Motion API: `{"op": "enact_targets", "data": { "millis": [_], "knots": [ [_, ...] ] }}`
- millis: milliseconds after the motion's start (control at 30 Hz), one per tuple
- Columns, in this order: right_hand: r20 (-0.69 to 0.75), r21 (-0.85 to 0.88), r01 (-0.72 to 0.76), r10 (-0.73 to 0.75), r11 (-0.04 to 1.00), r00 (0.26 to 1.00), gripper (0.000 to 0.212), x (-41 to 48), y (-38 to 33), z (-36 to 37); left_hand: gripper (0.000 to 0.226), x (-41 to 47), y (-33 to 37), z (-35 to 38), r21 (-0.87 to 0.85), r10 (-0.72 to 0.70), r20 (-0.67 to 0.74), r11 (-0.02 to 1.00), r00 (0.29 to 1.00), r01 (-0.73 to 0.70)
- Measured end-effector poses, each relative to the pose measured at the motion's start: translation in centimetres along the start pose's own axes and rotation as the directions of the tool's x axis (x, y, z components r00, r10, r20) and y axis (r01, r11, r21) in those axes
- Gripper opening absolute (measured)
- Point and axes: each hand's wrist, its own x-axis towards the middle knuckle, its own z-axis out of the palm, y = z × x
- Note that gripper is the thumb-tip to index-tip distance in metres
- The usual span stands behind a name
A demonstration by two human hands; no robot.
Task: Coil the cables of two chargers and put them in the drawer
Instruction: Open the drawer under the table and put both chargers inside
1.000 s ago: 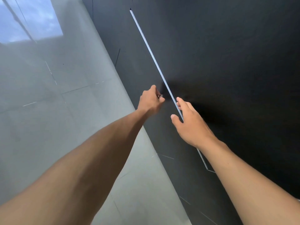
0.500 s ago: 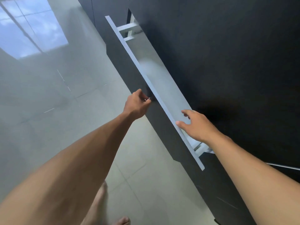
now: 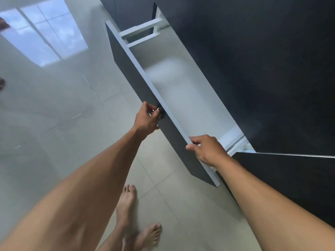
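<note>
From the head camera, looking down, the long dark-fronted drawer with a pale grey inside (image 3: 188,98) stood pulled well out from the black cabinet (image 3: 253,60), its white side rails (image 3: 143,31) showing at the far end. The bare pale floor of the drawer lay open to view, though a soft blur covered its middle. No charger or cable showed anywhere in the picture.

The left hand (image 3: 146,118) was curled closed around a small dark knob (image 3: 161,113) on the drawer's front panel, with a ring (image 3: 155,110) glinting on one finger. The right hand (image 3: 206,149) gripped the top edge of that same front panel nearer its close end, thumb on the outer face and fingers (image 3: 199,141) folded over onto the inner side.

Below the arms, two bare feet (image 3: 134,218) stood on the glossy light-grey tiled floor (image 3: 54,109), which carried the bright reflection of a window (image 3: 45,35) at the upper left.
</note>
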Motion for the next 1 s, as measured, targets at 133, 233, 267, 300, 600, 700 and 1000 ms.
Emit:
{"op": "enact_targets", "data": {
  "millis": [133, 233, 267, 300, 600, 700, 1000],
  "knots": [
    [0.029, 0.013, 0.020, -0.021, 1.000, 0.999, 0.033, -1.0, -0.5, 2.3, 0.015, -1.3, -1.3, -2.2, -0.016, -0.033, -0.007, 0.999, 0.999, 0.033],
    [0.041, 0.006, 0.030, -0.030, 1.000, 0.999, 0.028, -2.0, -1.6, 3.9, 0.011, -2.6, -1.6, -4.0, 0.034, -0.063, -0.041, 0.997, 0.997, 0.064],
    [0.059, 0.018, 0.028, -0.029, 0.999, 0.998, 0.026, -2.2, -1.8, 4.3, 0.011, -2.9, -1.8, -4.5, 0.049, -0.083, -0.052, 0.995, 0.995, 0.085],
    [0.072, 0.037, 0.028, -0.031, 0.999, 0.997, 0.026, -2.4, -2.1, 4.5, 0.012, -3.1, -1.9, -4.9, 0.051, -0.105, -0.059, 0.993, 0.993, 0.108],
    [0.062, 0.082, 0.040, -0.045, 0.996, 0.997, 0.037, -4.8, -3.8, 8.3, 0.008, -5.2, -3.1, -9.0, 0.197, -0.165, -0.106, 0.963, 0.981, 0.184],
    [0.032, 0.067, 0.020, -0.022, 0.998, 0.999, 0.033, -5.4, -4.2, 9.3, 0.003, -5.8, -4.0, -9.7, 0.416, -0.118, -0.128, 0.895, 0.985, 0.161],
    [0.024, 0.126, 0.023, -0.026, 0.992, 0.999, 0.034, -8.9, -5.4, 5.7, 0.031, -12.1, 2.5, -7.7, 0.746, 0.110, -0.020, 0.663, 0.994, -0.058]
  ]
}}
